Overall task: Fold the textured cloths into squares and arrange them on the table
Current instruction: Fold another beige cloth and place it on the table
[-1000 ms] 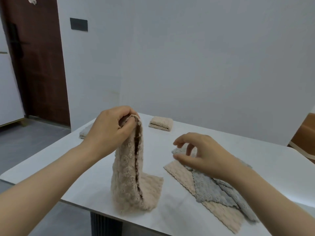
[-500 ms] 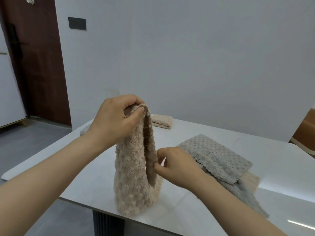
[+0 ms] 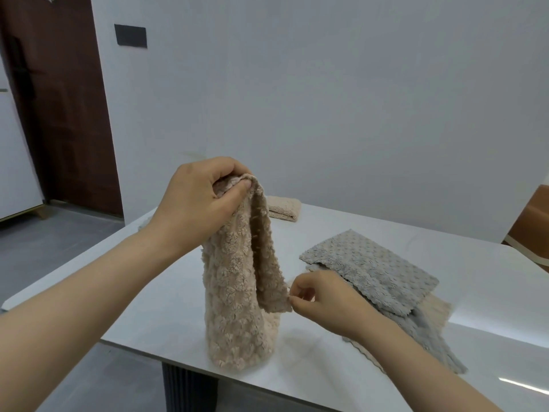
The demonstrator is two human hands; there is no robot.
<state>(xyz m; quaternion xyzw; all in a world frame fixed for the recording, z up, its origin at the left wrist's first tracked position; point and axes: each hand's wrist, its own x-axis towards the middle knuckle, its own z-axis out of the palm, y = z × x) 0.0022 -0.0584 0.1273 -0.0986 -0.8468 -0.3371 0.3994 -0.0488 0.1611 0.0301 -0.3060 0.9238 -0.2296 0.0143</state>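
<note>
From the head camera, your left hand is raised above the desk with its grip clenched on the top of the beige cloth: thumb and fingers bunch the upper edge, and the rest hangs down in two layers. The longer layer reaches the white surface near the front edge and rests there in a loose upright column; the shorter flap hangs free on the right side, off the surface.

Your right hand sits lower, just right of that flap, its grip pinching the flap's lower corner between thumb and forefinger (the other fingers curl into the palm).

Behind and to the right of that hand lies the pile of unfolded cloths, flat on the desk: a grey one on top with its dotted face up, more grey cloth beneath it trailing toward the near edge, and a beige layer showing at the pile's right side. Your right forearm crosses over the near part of the pile, so how it lies there is hidden.

At the far side of the desk, close to the wall, a folded beige square rests on its own, partly hidden behind the raised cloth. A sliver of grey fabric shows at the far left edge of the desk, mostly covered by your left wrist.

A dark door stands at the left of the room.
</note>
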